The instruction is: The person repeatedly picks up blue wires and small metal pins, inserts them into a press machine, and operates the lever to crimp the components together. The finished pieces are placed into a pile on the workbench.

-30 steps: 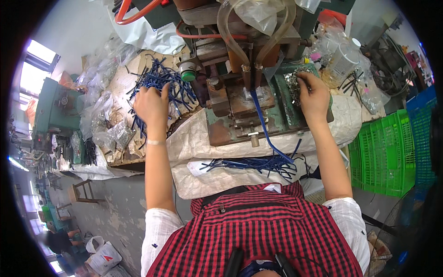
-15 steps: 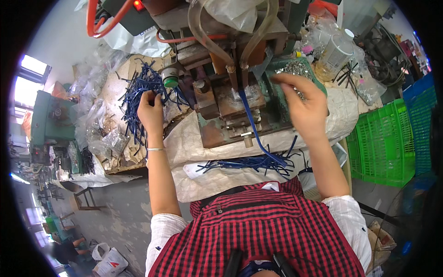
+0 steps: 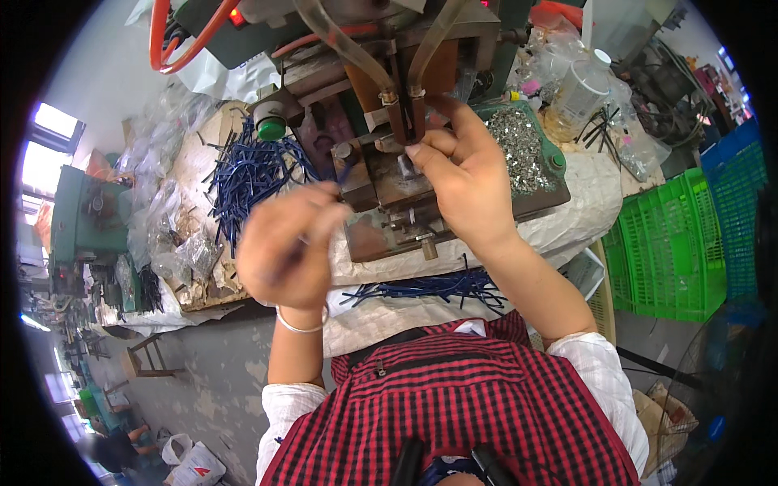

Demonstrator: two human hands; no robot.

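Observation:
My left hand point(image 3: 284, 247), smeared by motion, is closed left of the press point(image 3: 397, 182). A dark blue strip point(image 3: 348, 166) shows at its fingertips, pointing toward the press. My right hand point(image 3: 470, 182) reaches to the middle of the press, thumb and index finger pinched together beside the lower tips of its two upright metal electrodes point(image 3: 403, 121). Whatever lies in that pinch is too small to make out. A loose pile of blue strips point(image 3: 251, 166) lies beyond my left hand. More blue strips point(image 3: 429, 287) lie along the table's near edge.
Small shiny metal pieces point(image 3: 519, 150) fill a green tray point(image 3: 553, 162) right of the press. A green-capped knob point(image 3: 271, 128) sticks out at its left. Clear plastic jar point(image 3: 579, 93), plastic bags point(image 3: 166, 146) and green crate point(image 3: 668, 247) stand around. Orange hose point(image 3: 162, 40) hangs upper left.
My left hand has moved from the strip pile toward the press with a blue strip. My right hand has moved left into the press. The long strip under the electrodes has gone from there.

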